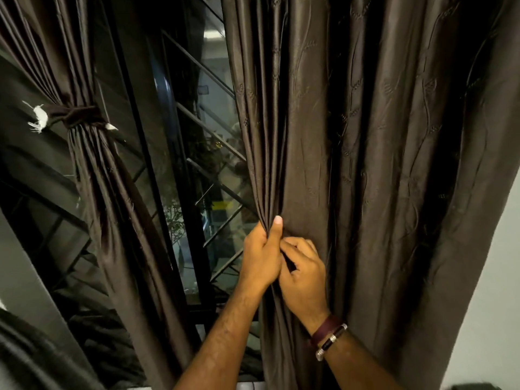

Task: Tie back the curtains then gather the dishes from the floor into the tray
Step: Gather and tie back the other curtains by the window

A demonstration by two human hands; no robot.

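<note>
The right curtain (365, 164) hangs loose, filling the frame from 12 to 4 o'clock. You have gathered its inner edge into pleats near centre. Your left hand (261, 257) grips that bunched edge, thumb pointing up along the folds. Your right hand (305, 273) sits just beside it at 3 o'clock, touching it, fingers curled and pinching the cloth. Bracelets (329, 337) circle your right wrist. At 9 o'clock the left curtain (92, 178) is already cinched by a dark tie (74, 115) with white frayed ends. Between the two curtains, the window (197, 164) shows a diagonal grille. A pale wall (489, 291) stands at 4 o'clock.
</note>
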